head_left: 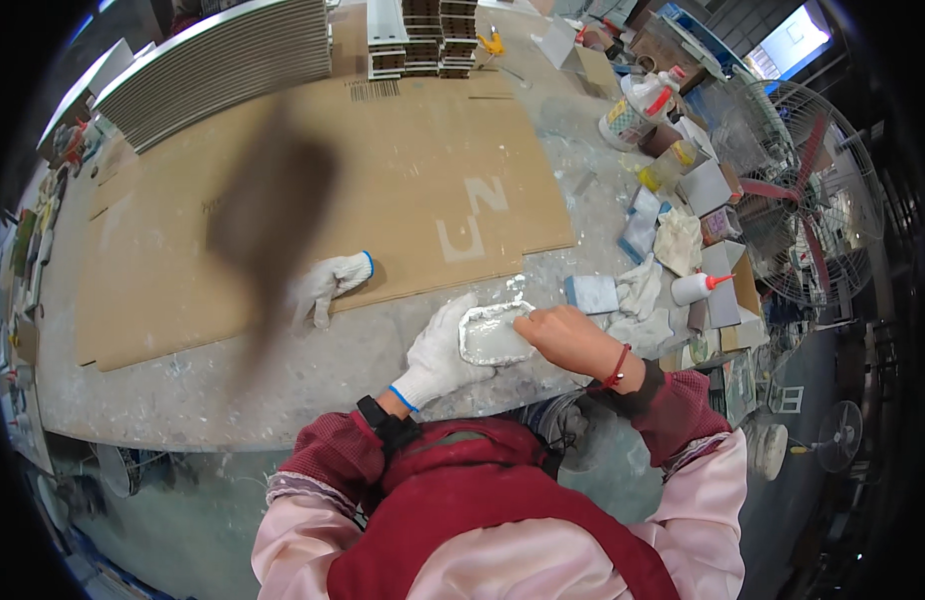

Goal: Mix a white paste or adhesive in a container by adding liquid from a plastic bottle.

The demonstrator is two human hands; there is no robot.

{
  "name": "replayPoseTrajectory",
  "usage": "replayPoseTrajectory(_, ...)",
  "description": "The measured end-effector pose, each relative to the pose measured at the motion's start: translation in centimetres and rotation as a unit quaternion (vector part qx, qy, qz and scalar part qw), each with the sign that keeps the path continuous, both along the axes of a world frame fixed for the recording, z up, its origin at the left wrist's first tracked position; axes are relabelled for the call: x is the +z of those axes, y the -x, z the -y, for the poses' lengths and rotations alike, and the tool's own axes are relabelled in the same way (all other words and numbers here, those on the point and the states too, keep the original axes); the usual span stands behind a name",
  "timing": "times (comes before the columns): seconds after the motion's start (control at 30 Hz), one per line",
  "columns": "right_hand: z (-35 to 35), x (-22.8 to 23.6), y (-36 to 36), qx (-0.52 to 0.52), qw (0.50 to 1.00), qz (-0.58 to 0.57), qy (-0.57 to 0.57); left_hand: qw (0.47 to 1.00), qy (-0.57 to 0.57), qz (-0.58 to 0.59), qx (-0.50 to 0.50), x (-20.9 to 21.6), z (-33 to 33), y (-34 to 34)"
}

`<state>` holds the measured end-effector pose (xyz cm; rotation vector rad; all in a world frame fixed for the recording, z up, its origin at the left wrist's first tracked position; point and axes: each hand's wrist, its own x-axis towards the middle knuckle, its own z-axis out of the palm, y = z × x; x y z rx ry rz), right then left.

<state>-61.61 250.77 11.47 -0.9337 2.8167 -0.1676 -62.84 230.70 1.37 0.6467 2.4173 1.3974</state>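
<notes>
White-crusted container [495, 343]: one hold sound, one unverified

I found the shallow container between my two hands, near the front edge of the grey table [323, 388]. My gloved left hand [445, 345] was clamped around its left side. My bare right hand [568, 342] had its fingers folded together at the right rim; whether they pinched a tool or the rim itself, I could not tell. In my judgement, good handling called for a level container, a firm left hold and light right-hand pressure, with the loose glove [338, 282] and cardboard [413, 190] out of reach of drips
</notes>
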Motion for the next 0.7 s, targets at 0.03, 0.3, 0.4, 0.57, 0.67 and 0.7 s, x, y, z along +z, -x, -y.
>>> replayPoseTrajectory(0.03, -0.2, 0.3, 0.1, 0.001, 1.000, -0.007, -0.003, 1.000, 0.013, 0.005, -0.001, 0.2, 0.0, 0.1)
replayPoseTrajectory(0.3, 0.2, 1.5, 0.8, 0.021, 0.999, 0.003, -0.036, 1.000, 0.001, -0.014, 0.003, -0.8, 0.4, -0.2)
replayPoseTrajectory(0.4, -0.3, 1.2, 1.2, 0.010, 0.999, -0.006, -0.040, 1.000, 0.000, -0.014, -0.003, -0.5, 0.2, -0.1)
replayPoseTrajectory(0.57, 0.3, 0.6, 1.9, 0.049, 0.999, 0.004, -0.022, 0.998, 0.009, -0.057, 0.005, -1.5, 0.1, 0.1)
replayPoseTrajectory(0.67, 0.5, -0.3, 2.3, 0.060, 0.998, 0.011, -0.021, 0.997, 0.011, -0.074, 0.013, -1.7, 0.2, 0.1)
replayPoseTrajectory(0.7, 0.4, -0.7, 2.4, 0.059, 0.998, 0.017, -0.025, 0.997, 0.009, -0.073, 0.012, -1.3, 0.1, 0.1)
